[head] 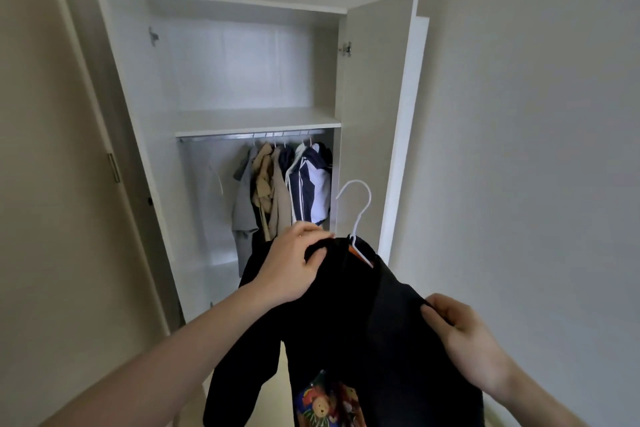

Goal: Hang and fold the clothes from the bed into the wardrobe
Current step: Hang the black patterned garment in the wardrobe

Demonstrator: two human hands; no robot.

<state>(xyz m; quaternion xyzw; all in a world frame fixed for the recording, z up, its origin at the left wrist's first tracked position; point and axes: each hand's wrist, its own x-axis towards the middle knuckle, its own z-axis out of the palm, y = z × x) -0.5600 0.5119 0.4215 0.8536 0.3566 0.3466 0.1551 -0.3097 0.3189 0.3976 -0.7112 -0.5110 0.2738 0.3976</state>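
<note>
The left hand [294, 263] pinches the black garment [349, 322] by its collar, just beside the white hanger [358, 218]; the right hand [460, 333] grips the shoulder edge. To hang it well, the person should seat both shoulders, then lift the hook to the wardrobe rail [252, 136] above. A colourful bear print, probably, shows below the grip.

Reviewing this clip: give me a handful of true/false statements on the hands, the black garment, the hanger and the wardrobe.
1. The black garment with a cartoon print sits on a white wire hanger. True.
2. The hanger's hook is already over the wardrobe's metal rail. False: it is in front of the wardrobe, off the rail.
3. The left hand grips the garment near the collar. True.
4. The right hand hangs idle. False: it pinches the garment's shoulder edge.
5. The rail is bare. False: several hung clothes crowd its right part.
</note>
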